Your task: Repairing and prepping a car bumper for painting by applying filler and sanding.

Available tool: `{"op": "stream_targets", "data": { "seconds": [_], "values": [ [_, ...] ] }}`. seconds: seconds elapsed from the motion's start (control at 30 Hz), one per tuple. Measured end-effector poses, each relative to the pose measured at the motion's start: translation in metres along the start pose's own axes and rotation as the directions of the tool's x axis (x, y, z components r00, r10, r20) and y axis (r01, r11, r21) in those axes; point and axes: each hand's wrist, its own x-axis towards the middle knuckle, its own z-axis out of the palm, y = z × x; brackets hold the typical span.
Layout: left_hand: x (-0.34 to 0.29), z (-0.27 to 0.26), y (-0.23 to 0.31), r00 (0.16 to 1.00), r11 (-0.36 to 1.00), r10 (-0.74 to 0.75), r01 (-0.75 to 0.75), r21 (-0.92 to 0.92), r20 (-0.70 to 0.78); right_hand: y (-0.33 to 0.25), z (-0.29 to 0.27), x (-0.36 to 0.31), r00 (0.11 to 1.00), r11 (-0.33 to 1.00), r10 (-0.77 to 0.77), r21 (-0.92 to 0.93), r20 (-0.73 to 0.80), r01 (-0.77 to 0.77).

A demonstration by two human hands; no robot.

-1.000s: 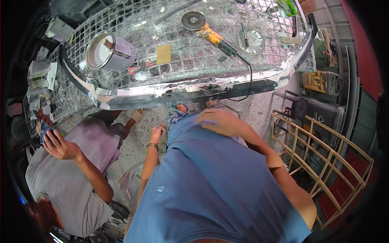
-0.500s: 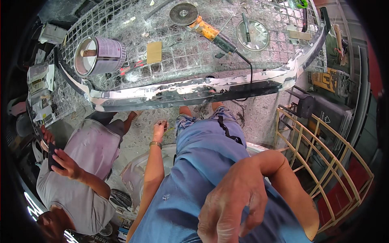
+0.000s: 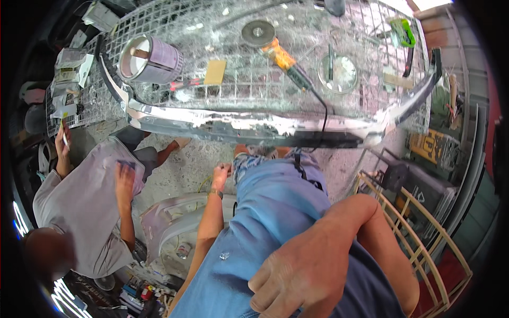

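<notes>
A long bumper strip (image 3: 238,125) lay along the near edge of the mesh-topped desk (image 3: 249,90), its long axis running left to right, both ends curving away from the wearer. Nearer hung the left hand (image 3: 221,173); the right hand (image 3: 307,265) bent before a blue shirt (image 3: 270,212) bearing a small white emblem. Fingers curled, but whether either grip held anything could not be told.

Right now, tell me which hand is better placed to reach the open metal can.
Probably the left hand: it hangs low on the same side as the open metal can and nearer it in view; the right hand is raised before the blue T-shirt, farther off.
</notes>
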Motion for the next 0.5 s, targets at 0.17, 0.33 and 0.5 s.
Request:
{"op": "stream_targets", "data": {
  "seconds": [0.17, 0.33, 0.5],
  "values": [
    [-0.006, 0.027, 0.006, 0.999, 0.992, -0.035, 0.033, -0.118, -0.012, 0.004, -0.008, -0.020, 0.991, 0.993, 0.042, 0.107, 0.130, -0.056],
    [-0.038, 0.057, 0.078, 0.974, 0.732, 0.215, -0.110, -0.673, 0.075, 0.016, -0.046, -0.059, 0.857, 0.863, 0.504, 0.035, -0.110, -0.504],
    [-0.031, 0.076, 0.105, 0.971, 0.504, 0.237, -0.105, -0.857, 0.020, 0.073, -0.108, -0.165, 0.201, -0.044, 0.535, -0.265, -0.821, -0.963]
  ]
}}
